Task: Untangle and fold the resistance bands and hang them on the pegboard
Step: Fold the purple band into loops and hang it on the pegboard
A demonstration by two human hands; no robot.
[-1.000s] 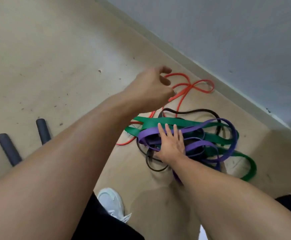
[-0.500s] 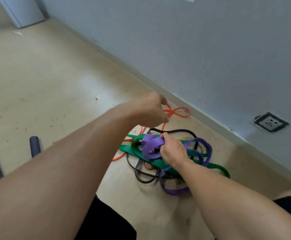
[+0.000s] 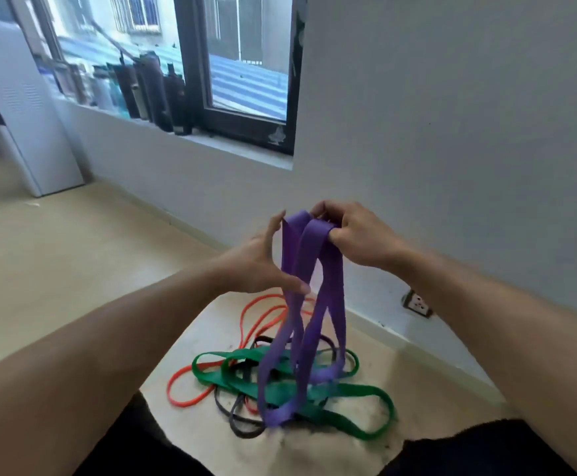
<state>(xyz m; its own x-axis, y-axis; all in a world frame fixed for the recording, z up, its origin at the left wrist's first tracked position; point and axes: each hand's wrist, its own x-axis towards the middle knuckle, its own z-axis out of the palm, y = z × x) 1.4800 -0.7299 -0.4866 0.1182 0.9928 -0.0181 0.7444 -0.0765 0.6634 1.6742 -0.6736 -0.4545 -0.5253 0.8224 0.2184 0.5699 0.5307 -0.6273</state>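
A wide purple band [image 3: 309, 304] hangs in long loops from my right hand [image 3: 355, 235], which grips its top folds at chest height. My left hand [image 3: 263, 259] is spread beside the hanging strands, thumb touching one strand and fingertips near the top fold. The purple band's lower end still reaches into the pile on the floor. There a green band [image 3: 335, 396], a thin black band [image 3: 239, 424] and a thin orange band [image 3: 190, 396] lie tangled together. No pegboard is in view.
A grey wall with a floor-level socket [image 3: 417, 304] runs on the right. A window sill holds several dark bottles [image 3: 149, 91]. A white cabinet [image 3: 29, 115] stands at the far left. My dark-clothed legs [image 3: 469, 451] frame the pile.
My right hand has lifted the purple band from the floor pile up to chest height. My left hand left the orange band and came up beside the purple strands. The view tilted upward.
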